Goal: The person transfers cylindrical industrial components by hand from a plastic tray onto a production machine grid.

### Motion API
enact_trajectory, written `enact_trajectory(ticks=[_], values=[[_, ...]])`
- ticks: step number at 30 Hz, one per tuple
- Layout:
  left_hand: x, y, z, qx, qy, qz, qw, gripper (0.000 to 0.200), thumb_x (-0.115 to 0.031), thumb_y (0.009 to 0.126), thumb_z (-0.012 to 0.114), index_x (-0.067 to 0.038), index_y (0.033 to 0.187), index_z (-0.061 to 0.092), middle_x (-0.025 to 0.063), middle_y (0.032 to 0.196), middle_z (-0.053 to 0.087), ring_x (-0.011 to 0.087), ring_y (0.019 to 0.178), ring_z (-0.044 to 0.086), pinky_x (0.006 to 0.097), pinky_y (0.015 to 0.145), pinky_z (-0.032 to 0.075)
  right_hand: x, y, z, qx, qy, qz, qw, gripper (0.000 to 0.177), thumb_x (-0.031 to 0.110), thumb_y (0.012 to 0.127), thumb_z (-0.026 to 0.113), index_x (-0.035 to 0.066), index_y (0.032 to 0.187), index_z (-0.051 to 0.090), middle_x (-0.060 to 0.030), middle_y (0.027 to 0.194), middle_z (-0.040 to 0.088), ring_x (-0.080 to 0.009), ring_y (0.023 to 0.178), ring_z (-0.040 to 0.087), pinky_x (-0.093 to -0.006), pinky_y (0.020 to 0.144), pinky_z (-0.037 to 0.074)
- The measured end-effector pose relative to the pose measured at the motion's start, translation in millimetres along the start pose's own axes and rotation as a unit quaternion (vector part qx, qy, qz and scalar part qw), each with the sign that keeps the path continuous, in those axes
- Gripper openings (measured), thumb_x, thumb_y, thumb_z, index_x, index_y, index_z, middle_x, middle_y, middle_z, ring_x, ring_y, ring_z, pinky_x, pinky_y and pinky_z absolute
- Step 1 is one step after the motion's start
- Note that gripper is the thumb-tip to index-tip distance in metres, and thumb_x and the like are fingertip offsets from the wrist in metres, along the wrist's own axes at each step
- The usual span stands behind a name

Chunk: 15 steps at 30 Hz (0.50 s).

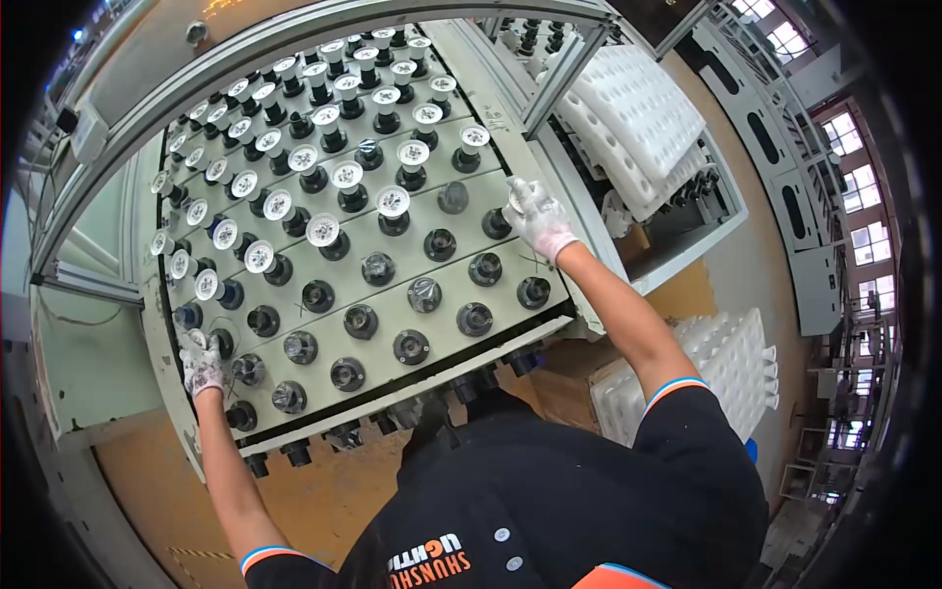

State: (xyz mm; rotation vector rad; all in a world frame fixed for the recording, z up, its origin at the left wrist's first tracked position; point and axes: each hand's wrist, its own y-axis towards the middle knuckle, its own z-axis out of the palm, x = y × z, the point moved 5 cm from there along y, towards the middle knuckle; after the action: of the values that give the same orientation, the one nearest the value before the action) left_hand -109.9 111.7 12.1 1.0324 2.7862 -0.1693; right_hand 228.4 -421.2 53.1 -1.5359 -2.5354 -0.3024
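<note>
My left hand (202, 367), in a stained white glove, is at the left edge of a pale green panel (442, 332). Its fingers are closed around what looks like an LED bulb (197, 339) with a round white face, beside a black socket (223, 343). Across the panel, my gloved right hand (542, 222) is closed at the right edge, near another black socket (497, 224). A pale round face, apparently of an LED bulb (515, 199), shows partly between its fingers. Several LED bulbs (323, 231) stand upright in the farther sockets. The nearer sockets (474, 319) hold no bulbs.
A metal frame (559, 83) arches over the panel. To the right, white perforated trays (638, 118) lie stacked on a shelf. More white trays (702, 378) rest on a cardboard box (579, 383) by my right elbow. Black socket bottoms (461, 390) protrude under the panel's front edge.
</note>
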Motion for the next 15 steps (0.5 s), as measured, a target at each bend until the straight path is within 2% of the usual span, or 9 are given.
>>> enact_trajectory(ticks=[4,6,7,9,10,11,13,14,15], values=[[-11,-8,-20,0.084,-0.012,-0.097,0.992,0.081,-0.046,0.079,0.064,-0.007,0.141,0.03,0.0262,0.129,0.047,0.042,0.119,0.046,0.047,0.097,0.039,0,2,42,-0.045,-0.036,-0.033,0.998,0.051,0.027,0.082,0.064,0.017,0.127,0.042,-0.0181,0.11,0.05,-0.0404,0.089,0.059,-0.0464,0.08,0.05],[16,-5,-12,0.009,-0.034,-0.074,0.997,0.094,-0.052,0.075,0.066,-0.009,0.146,0.021,0.0258,0.134,0.044,0.0421,0.123,0.044,0.0469,0.099,0.038,-2,4,52,-0.043,-0.01,-0.02,0.999,0.048,0.026,0.084,0.061,0.017,0.128,0.042,-0.017,0.109,0.05,-0.0379,0.094,0.058,-0.0465,0.079,0.05],[8,-14,-23,-0.096,-0.015,-0.044,0.994,0.098,-0.056,0.076,0.065,-0.01,0.148,0.017,0.0251,0.135,0.044,0.0412,0.121,0.046,0.0452,0.1,0.039,-3,0,55,-0.052,-0.012,-0.014,0.998,0.047,0.026,0.086,0.06,0.017,0.128,0.042,-0.0174,0.109,0.05,-0.0374,0.097,0.058,-0.0464,0.08,0.049],[-6,-43,-33,-0.146,-0.363,-0.142,0.909,0.092,-0.047,0.08,0.07,-0.008,0.147,0.021,0.018,0.124,0.052,0.0368,0.109,0.053,0.0416,0.095,0.043,-11,-2,65,-0.147,-0.02,-0.089,0.985,0.045,0.026,0.088,0.057,0.016,0.129,0.042,-0.0181,0.11,0.049,-0.0376,0.099,0.056,-0.0466,0.081,0.049],[2,-32,-20,-0.191,-0.529,-0.097,0.821,0.072,-0.027,0.084,0.069,0.0,0.138,0.029,0.0156,0.116,0.056,0.0248,0.094,0.062,0.0359,0.063,0.058,-14,1,72,-0.145,-0.028,-0.123,0.981,0.045,0.026,0.09,0.054,0.016,0.132,0.041,-0.0181,0.113,0.049,-0.0381,0.103,0.054,-0.0465,0.084,0.047],[-2,-26,-14,-0.203,-0.472,-0.07,0.855,0.063,-0.025,0.087,0.064,0.0,0.136,0.031,0.0144,0.112,0.056,0.0236,0.089,0.062,0.0338,0.064,0.057,-10,3,60,-0.039,0.045,-0.041,0.997,0.054,0.031,0.088,0.057,0.017,0.136,0.037,-0.0189,0.119,0.047,-0.0385,0.105,0.053,-0.0465,0.085,0.047],[-40,-22,-10,-0.183,-0.481,-0.032,0.857,0.055,-0.025,0.091,0.058,-0.001,0.134,0.033,0.0137,0.108,0.057,0.0217,0.085,0.063,0.0319,0.064,0.055,-4,6,42,0.101,-0.025,0.011,0.995,0.076,0.041,0.081,0.064,0.017,0.143,0.028,-0.0196,0.129,0.043,-0.0382,0.111,0.052,-0.0443,0.097,0.041],[-66,-22,-9,-0.153,-0.546,-0.014,0.824,0.055,-0.028,0.092,0.057,-0.002,0.135,0.034,0.0142,0.108,0.057,0.0209,0.085,0.063,0.032,0.064,0.053,2,3,28,0.071,0.009,0.02,0.997,0.078,0.042,0.079,0.065,0.017,0.143,0.029,-0.0195,0.129,0.043,-0.0381,0.111,0.052,-0.0444,0.097,0.041],[-95,-24,-21,-0.143,-0.449,-0.023,0.882,0.057,-0.029,0.091,0.057,-0.005,0.136,0.034,0.0167,0.109,0.056,0.0237,0.087,0.063,0.0345,0.066,0.052,4,-2,15,0.041,0.042,0.034,0.998,0.079,0.044,0.078,0.067,0.018,0.143,0.029,-0.0194,0.13,0.042,-0.038,0.112,0.052,-0.0445,0.097,0.041]])
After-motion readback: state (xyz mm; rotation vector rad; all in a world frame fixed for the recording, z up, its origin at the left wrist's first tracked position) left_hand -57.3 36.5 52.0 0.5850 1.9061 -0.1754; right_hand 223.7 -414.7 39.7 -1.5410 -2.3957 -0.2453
